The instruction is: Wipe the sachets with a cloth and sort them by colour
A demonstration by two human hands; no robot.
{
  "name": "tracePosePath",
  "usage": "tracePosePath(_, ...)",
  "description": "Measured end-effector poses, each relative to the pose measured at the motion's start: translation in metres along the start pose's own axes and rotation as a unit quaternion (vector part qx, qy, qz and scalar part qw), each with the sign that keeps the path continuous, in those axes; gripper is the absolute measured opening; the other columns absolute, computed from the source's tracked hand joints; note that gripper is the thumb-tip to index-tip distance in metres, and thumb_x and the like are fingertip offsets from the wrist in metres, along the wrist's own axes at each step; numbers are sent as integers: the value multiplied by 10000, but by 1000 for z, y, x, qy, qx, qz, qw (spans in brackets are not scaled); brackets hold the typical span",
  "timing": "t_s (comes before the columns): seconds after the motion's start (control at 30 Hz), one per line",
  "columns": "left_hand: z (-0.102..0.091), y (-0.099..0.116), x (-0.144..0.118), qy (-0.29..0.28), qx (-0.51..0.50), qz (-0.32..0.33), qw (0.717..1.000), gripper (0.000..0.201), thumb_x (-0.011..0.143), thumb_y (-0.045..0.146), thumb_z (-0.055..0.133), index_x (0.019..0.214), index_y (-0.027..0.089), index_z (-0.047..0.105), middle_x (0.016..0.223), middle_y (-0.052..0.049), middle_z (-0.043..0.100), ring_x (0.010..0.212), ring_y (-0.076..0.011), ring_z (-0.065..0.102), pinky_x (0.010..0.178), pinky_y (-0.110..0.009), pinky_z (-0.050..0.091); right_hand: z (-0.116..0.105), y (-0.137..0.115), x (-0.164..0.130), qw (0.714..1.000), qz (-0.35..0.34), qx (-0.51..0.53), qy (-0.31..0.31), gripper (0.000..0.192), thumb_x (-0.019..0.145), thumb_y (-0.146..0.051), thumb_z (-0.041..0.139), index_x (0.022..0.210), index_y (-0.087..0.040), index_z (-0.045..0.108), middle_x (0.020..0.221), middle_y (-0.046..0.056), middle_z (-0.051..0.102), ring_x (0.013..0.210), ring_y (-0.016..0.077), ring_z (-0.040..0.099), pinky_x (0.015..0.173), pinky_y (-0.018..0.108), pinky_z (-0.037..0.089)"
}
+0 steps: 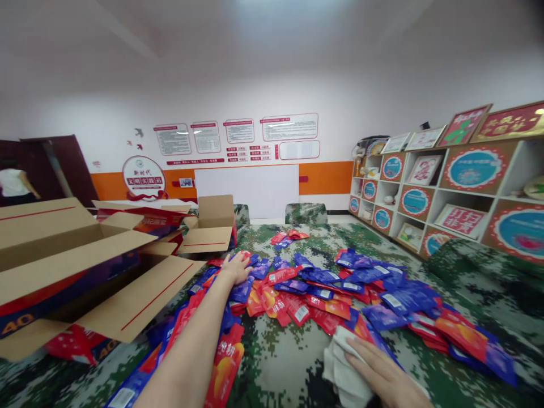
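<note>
Camouflage cloth covers the whole tabletop [297, 362] in the head view, with a green and grey pixel pattern. Many flat packets [340, 294], red and blue and purple, lie spread over its middle and right part, one over another, and a small separate heap [289, 237] lies further back. On the left stand open cardboard boxes [85, 266] with their flaps folded out; a smaller open box [215, 224] stands behind them.

The left hand [236, 268] is stretched far forward and lies flat on the packets at the near edge of the pile, fingers spread, its grip released and holding nothing. The right hand [385, 374] is close to the camera at the lower edge and presses down on a white cloth [340, 368], which lies on the tabletop just beside the nearest packets; its fingers are flat, not clenched.

The room has a white wall with an orange band [323, 177] and framed notice boards [238, 133]. White shelves [429, 192] with round signs stand on the right. At the far left, a person in a white top [15, 184] stands by a dark door.
</note>
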State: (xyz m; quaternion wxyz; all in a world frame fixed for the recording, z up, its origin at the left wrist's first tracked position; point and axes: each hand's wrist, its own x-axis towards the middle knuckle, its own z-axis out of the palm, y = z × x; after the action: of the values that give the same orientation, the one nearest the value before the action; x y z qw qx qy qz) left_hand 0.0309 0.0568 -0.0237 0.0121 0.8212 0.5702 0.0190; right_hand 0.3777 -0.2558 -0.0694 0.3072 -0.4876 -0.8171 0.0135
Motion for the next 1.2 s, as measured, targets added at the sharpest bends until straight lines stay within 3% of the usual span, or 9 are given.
tracePosePath(0.1, -9, 28, -23, 44, -1, 35, 998, 559, 883, 446, 301, 1380, 191, 275, 1483, -84, 194, 1374, -222, 34, 1081, -470, 0, 1, -5, -2, 999, 25, -3, 21, 614, 768, -113, 420, 1312, -397, 416, 1384, -69, 381, 1257, 240, 397, 1026, 434, 410)
tracePosePath(0.2, -1, 64, -61, 43, -16, 105, 993, 618, 866, 481, 340, 1393, 170, 254, 1478, -83, 209, 1371, -202, 84, 1097, -369, 67, 2, -8, -2, 999, 29, -16, 29, 604, 767, -80, 381, 1302, -352, 450, 1386, -42, 394, 1278, 231, 371, 1047, 451, 372)
tracePosePath(0.3, 15, 95, -106, 19, -68, 156, 985, 652, 854, 498, 367, 1391, 144, 264, 1466, -122, 225, 1360, -239, 141, 1090, -382, 130, 1, -12, 1, 999, 16, -17, 26, 598, 766, -53, 363, 1291, -314, 475, 1378, -9, 418, 1276, 220, 377, 1043, 443, 372)
tracePosePath(0.43, 29, 122, -150, -8, -91, 161, 983, 623, 866, 496, 343, 1383, 151, 293, 1463, -131, 224, 1358, -245, 150, 1090, -423, 136, 0, -17, 2, 999, 1, -5, 38, 580, 765, -36, 347, 1262, -284, 512, 1343, 23, 469, 1252, 202, 412, 1032, 434, 378)
tracePosePath(0.57, 33, 137, -177, -27, -102, 156, 982, 574, 871, 479, 335, 1345, 156, 367, 1424, -132, 310, 1339, -255, 214, 1091, -448, 134, 3, -15, -1, 998, -4, 2, 67, 592, 731, -14, 339, 1225, -263, 549, 1306, 45, 512, 1216, 199, 455, 1015, 444, 390)
tracePosePath(0.7, 39, 149, -212, -39, -142, 164, 975, 645, 848, 479, 397, 1396, 160, 279, 1473, -112, 210, 1352, -258, 173, 1093, -401, 175, 3, -12, -4, 996, -2, 9, 93, 621, 685, 4, 342, 1207, -248, 566, 1277, 53, 539, 1192, 199, 481, 1005, 441, 398)
tracePosePath(0.93, 28, 168, -284, -28, -193, 271, 943, 587, 833, 422, 472, 1375, 252, 325, 1448, -53, 292, 1315, -240, 277, 1080, -370, 233, -1, -23, 4, 991, 49, 34, 123, 616, 666, -9, 347, 1181, -244, 590, 1216, 40, 589, 1143, 193, 525, 1014, 431, 388)
tracePosePath(1.07, 12, 176, -296, 16, -211, 289, 934, 511, 856, 358, 448, 1352, 279, 352, 1439, -32, 304, 1312, -232, 278, 1088, -388, 211, 4, -50, 18, 989, 24, 94, 112, 607, 670, -16, 357, 1193, -229, 579, 1208, 50, 595, 1127, 196, 539, 1000, 427, 400)
tracePosePath(1.2, 15, 180, -289, 27, -185, 307, 933, 528, 856, 368, 452, 1358, 266, 322, 1424, -44, 329, 1314, -252, 261, 1087, -411, 206, 20, -84, 26, 990, -60, 108, 70, 542, 749, -49, 374, 1226, -241, 546, 1264, 66, 551, 1157, 202, 510, 996, 435, 399)
